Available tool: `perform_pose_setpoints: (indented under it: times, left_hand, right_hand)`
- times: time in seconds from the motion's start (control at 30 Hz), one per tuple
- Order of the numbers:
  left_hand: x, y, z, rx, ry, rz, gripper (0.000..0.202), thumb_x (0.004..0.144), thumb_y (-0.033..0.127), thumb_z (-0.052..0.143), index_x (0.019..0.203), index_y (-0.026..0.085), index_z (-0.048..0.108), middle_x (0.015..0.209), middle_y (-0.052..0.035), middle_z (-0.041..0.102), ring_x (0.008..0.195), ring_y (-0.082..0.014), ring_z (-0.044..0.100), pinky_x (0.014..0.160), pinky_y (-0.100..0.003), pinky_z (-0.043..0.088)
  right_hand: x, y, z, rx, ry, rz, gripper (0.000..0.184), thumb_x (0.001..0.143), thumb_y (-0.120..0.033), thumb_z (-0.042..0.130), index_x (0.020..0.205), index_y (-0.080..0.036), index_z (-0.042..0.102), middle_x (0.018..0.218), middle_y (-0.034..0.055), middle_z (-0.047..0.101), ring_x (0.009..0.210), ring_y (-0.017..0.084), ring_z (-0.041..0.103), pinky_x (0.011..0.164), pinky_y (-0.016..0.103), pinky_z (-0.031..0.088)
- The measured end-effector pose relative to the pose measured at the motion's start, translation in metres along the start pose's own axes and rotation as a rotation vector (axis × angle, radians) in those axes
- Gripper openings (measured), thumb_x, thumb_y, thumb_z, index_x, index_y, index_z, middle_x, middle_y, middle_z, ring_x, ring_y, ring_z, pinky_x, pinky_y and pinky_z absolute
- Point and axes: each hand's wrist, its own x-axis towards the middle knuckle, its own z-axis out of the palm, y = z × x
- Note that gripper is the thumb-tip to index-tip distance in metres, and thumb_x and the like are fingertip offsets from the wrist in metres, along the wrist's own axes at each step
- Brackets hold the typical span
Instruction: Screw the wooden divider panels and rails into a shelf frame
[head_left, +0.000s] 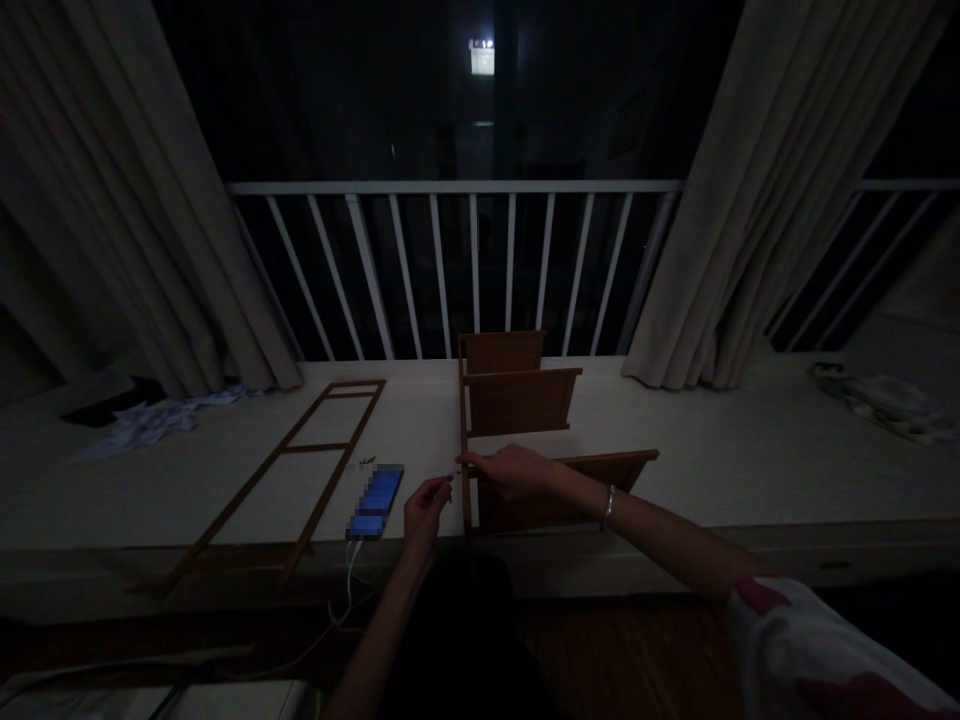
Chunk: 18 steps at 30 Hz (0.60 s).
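A brown wooden rack (522, 402) with several cross boards lies on the pale window ledge, its long side rail (464, 420) running away from me. My right hand (514, 470) reaches over the nearest board and closes on the rack, its foremost finger at the side rail. Just left of that rail, my left hand (424, 508) has its fingertips pinched together. Something tiny is by the fingertips, too dark and small to name. Further left, a second wooden frame (316, 448), ladder-like and open, lies on the ledge.
A lit phone (375, 503) with a white cable (349, 585) is beside my left hand. Small loose parts (367, 461) lie above it. White railings (474, 270) and curtains (712, 230) stand behind. Crumpled cloth (885, 400) lies far right, papers (150, 425) far left.
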Motion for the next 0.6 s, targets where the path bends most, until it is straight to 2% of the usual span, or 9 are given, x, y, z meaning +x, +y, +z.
perform_pose_setpoints:
  times: [0.27, 0.43, 0.6]
  left_hand:
    - [-0.007, 0.008, 0.001, -0.069, 0.047, -0.024, 0.031, 0.063, 0.032, 0.061, 0.088, 0.015, 0.055, 0.078, -0.0027, 0.058, 0.068, -0.0101, 0.053, 0.061, -0.021, 0.041]
    - [-0.008, 0.017, 0.005, -0.036, 0.091, 0.025, 0.025, 0.064, 0.03, 0.061, 0.083, 0.015, 0.056, 0.081, -0.003, 0.059, 0.076, -0.0119, 0.054, 0.069, -0.024, 0.041]
    - [-0.01, 0.026, 0.009, 0.008, 0.066, 0.051, 0.026, 0.065, 0.031, 0.059, 0.085, 0.015, 0.057, 0.083, -0.0046, 0.061, 0.081, -0.0144, 0.055, 0.075, -0.028, 0.041]
  right_hand:
    - [-0.001, 0.0, 0.003, -0.022, 0.034, -0.014, 0.072, 0.069, -0.022, 0.049, 0.129, -0.021, 0.011, 0.095, 0.0107, 0.06, 0.076, 0.024, 0.058, 0.059, 0.028, 0.036]
    - [0.0, -0.001, 0.003, -0.024, 0.031, -0.01, 0.071, 0.069, -0.023, 0.05, 0.129, -0.02, 0.012, 0.094, 0.0107, 0.06, 0.075, 0.023, 0.058, 0.059, 0.027, 0.036]
    - [-0.001, -0.002, 0.001, -0.029, 0.032, 0.004, 0.071, 0.069, -0.023, 0.049, 0.129, -0.021, 0.011, 0.096, 0.0097, 0.06, 0.074, 0.023, 0.058, 0.058, 0.026, 0.036]
